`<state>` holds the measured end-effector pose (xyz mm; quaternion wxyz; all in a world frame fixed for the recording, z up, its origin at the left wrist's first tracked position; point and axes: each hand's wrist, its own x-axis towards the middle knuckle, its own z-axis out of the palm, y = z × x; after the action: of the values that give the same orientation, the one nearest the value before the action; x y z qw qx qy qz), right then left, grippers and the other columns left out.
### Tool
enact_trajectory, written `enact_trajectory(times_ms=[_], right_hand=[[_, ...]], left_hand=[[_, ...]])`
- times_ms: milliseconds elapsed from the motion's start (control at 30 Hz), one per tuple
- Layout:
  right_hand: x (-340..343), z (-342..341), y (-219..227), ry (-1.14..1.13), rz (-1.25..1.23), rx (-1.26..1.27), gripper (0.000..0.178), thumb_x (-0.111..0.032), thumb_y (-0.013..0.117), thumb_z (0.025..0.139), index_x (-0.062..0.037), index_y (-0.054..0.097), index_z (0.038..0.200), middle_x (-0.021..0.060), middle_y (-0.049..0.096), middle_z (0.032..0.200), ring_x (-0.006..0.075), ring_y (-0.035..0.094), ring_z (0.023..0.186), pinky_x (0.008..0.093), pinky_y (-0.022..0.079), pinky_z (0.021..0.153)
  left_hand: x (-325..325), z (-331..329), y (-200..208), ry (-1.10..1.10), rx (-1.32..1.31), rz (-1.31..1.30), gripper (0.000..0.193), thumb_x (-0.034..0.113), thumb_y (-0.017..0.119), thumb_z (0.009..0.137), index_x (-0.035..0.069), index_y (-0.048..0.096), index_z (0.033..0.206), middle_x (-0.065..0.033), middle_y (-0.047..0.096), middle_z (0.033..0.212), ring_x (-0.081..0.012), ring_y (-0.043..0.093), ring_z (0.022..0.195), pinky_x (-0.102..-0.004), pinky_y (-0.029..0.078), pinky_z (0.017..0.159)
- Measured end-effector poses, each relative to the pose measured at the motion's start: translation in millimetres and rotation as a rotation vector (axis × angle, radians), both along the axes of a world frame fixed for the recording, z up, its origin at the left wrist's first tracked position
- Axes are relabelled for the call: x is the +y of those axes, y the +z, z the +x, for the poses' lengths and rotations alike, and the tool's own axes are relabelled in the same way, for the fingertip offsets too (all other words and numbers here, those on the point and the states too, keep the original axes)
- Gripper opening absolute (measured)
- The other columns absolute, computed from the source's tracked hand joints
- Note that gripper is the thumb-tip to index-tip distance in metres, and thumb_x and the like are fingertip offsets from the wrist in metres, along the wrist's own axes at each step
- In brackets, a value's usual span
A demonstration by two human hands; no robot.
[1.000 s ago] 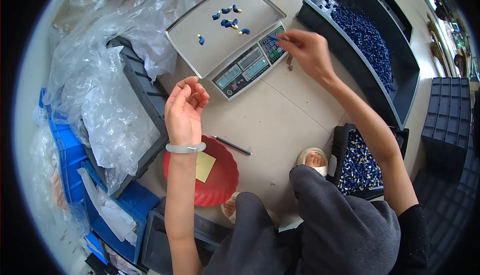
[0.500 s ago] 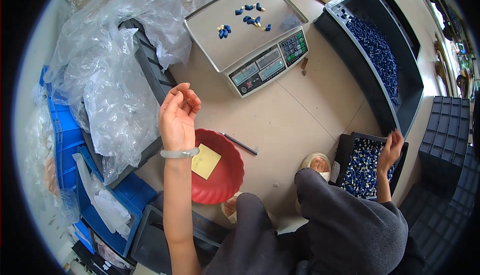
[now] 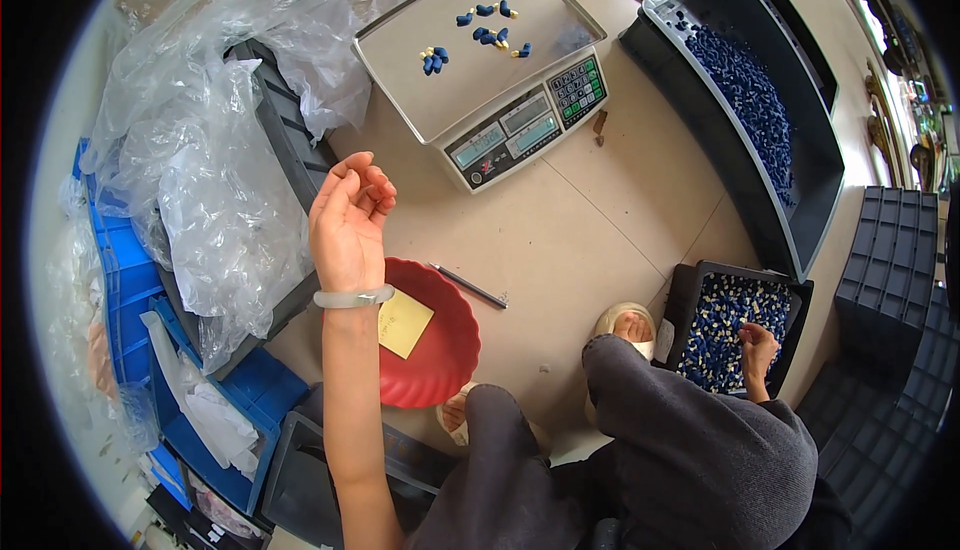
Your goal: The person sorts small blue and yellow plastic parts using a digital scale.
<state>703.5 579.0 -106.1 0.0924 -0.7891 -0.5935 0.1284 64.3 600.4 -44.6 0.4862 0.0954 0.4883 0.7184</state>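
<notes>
My left hand (image 3: 347, 220) is raised palm up above the floor, its fingers loosely curled and nothing visible in them. A pale bangle (image 3: 354, 297) circles that wrist. Below and beside the wrist stands a red scalloped bowl (image 3: 455, 350) with a yellow paper note (image 3: 406, 322) in it. At the right, my right hand (image 3: 760, 348) reaches down into a black tray (image 3: 690, 295) full of small blue and cream pieces (image 3: 715, 335). Its fingertips are drawn together among the pieces; what they hold is too small to make out.
A digital scale (image 3: 490, 90) carries several blue and cream pieces (image 3: 490, 37) on its pan. Farther right, a long dark bin (image 3: 690, 120) contains many blue pieces (image 3: 745, 90). Clear plastic sheeting (image 3: 235, 200) covers crates at left. A pen (image 3: 470, 286) lies beside the bowl.
My right hand has come down from the tray's upper right edge into the pieces, and its fingers have closed together. My left hand keeps its pose. The view has shifted slightly.
</notes>
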Motion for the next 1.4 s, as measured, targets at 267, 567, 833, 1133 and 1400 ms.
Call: enact_trajectory(times_ms=[267, 567, 833, 1133, 1400], right_hand=[[-7.2, 26.0, 20.1, -0.215, -0.178, 0.184, 0.013, -0.014, 0.071, 0.079, -0.0034, 0.074, 0.084, 0.0071, 0.069, 0.068, 0.0103, 0.064, 0.057, 0.0248, 0.050, 0.055], [24.4, -3.7, 65.6, -0.596, -0.112, 0.851, 0.023, -0.011, 0.061, 0.091, 0.0036, 0.064, 0.109, 0.0062, 0.064, 0.085, 0.0120, 0.063, 0.069, 0.0215, 0.055, 0.065], [126.6, -182.4, 86.2, 0.058, -0.351, 1.297, 0.016, -0.010, 0.056, 0.095, 0.0010, 0.061, 0.105, 0.0091, 0.067, 0.092, 0.0109, 0.061, 0.074, 0.0228, 0.051, 0.066], [165.9, -353.0, 94.1, 0.503, -0.757, 1.503, 0.017, -0.013, 0.061, 0.093, 0.0010, 0.064, 0.102, 0.0065, 0.066, 0.085, 0.0098, 0.061, 0.070, 0.0223, 0.051, 0.066], [271.9, -437.8, 84.1, 0.913, 0.089, 0.821, 0.020, -0.014, 0.065, 0.087, 0.0009, 0.069, 0.100, 0.0081, 0.070, 0.078, 0.0112, 0.069, 0.069, 0.0220, 0.055, 0.066]], left_hand=[[12.5, 2.9, -20.1, -0.070, -0.053, 0.031, 0.023, 0.012, 0.052, 0.091, 0.000, 0.059, 0.110, -0.0067, 0.061, 0.091, -0.0163, 0.058, 0.084, -0.0284, 0.048, 0.078], [10.6, -33.7, -30.6, -0.159, -0.084, 0.011, 0.030, 0.014, 0.051, 0.096, 0.002, 0.054, 0.122, -0.0062, 0.058, 0.104, -0.0175, 0.055, 0.096, -0.0303, 0.045, 0.088], [8.2, -0.7, -14.2, -0.136, -0.074, 0.048, 0.024, 0.013, 0.051, 0.093, 0.001, 0.058, 0.113, -0.0070, 0.060, 0.094, -0.0167, 0.057, 0.086, -0.0287, 0.048, 0.080], [13.0, 115.4, -27.9, -0.419, -0.174, -0.165, 0.026, 0.021, 0.044, 0.098, 0.002, 0.060, 0.106, -0.0094, 0.065, 0.105, -0.0187, 0.062, 0.094, -0.0305, 0.049, 0.083], [3.2, 138.5, -83.1, -0.681, 0.493, -0.407, 0.021, 0.018, 0.052, 0.090, 0.002, 0.058, 0.101, -0.0130, 0.064, 0.098, -0.0198, 0.063, 0.083, -0.0306, 0.050, 0.073]])
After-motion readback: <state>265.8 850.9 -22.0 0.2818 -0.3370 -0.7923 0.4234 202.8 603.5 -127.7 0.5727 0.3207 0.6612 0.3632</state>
